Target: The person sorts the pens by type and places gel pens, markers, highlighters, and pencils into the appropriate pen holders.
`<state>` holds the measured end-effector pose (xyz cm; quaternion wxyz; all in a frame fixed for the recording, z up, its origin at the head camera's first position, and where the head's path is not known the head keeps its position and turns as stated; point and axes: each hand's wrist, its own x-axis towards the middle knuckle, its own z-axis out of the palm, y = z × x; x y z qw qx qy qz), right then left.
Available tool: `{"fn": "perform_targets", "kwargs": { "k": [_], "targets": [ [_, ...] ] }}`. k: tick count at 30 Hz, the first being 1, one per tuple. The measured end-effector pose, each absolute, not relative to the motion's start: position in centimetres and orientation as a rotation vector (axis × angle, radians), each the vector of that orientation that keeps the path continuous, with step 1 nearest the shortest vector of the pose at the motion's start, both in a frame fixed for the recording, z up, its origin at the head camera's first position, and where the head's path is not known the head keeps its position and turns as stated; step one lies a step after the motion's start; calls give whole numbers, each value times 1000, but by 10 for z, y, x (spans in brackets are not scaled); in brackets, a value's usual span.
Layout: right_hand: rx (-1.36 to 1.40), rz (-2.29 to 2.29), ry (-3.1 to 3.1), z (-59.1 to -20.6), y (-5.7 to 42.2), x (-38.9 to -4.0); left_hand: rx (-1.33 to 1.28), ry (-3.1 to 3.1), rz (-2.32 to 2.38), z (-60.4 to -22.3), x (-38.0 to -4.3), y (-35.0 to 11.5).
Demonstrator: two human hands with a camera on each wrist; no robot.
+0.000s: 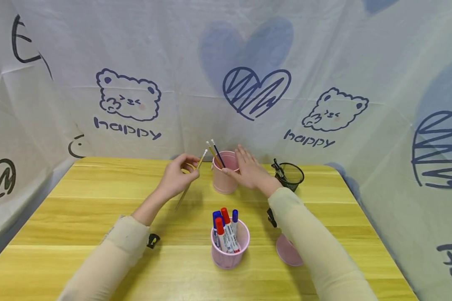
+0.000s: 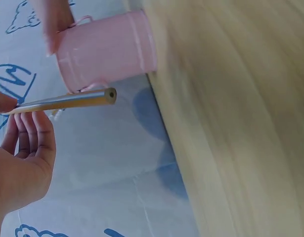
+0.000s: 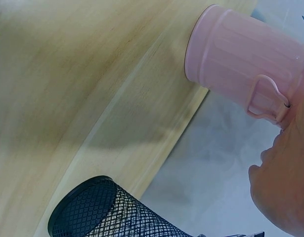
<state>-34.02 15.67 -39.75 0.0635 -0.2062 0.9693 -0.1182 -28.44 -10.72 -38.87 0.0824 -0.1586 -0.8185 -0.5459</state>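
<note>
My left hand (image 1: 178, 175) pinches a yellow pencil (image 2: 67, 102) between thumb and fingers. The pencil slants, its white eraser end up, just left of a pink bucket (image 1: 224, 184) at the table's far edge. Two more pencils, one yellow (image 1: 213, 154) and one dark blue (image 1: 217, 153), lean inside that bucket with their eraser ends up. On the bucket's right side, my right hand (image 1: 251, 172) touches the rim with fingers straight and thumb spread across the front. The right wrist view shows the bucket's small wire handle (image 3: 250, 106) below the hand.
Nearer me stands a pink cup (image 1: 227, 261) of red and blue markers. A black mesh holder (image 1: 291, 177) is right of the bucket. Black clips lie left (image 1: 152, 240) and right (image 1: 272, 218). My right sleeve partly covers a pink round item (image 1: 288, 253). Printed cloth hangs behind.
</note>
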Motion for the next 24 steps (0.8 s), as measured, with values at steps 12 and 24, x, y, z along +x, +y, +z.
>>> {"fn": "perform_targets", "kwargs": {
  "k": [12, 24],
  "targets": [
    [-610, -367, 2929, -398, 156, -340, -404, -1980, -2012, -365, -295, -92],
    [-611, -386, 2931, -398, 157, -339, -319, -1647, -2143, -343, -306, -79]
  ]
}}
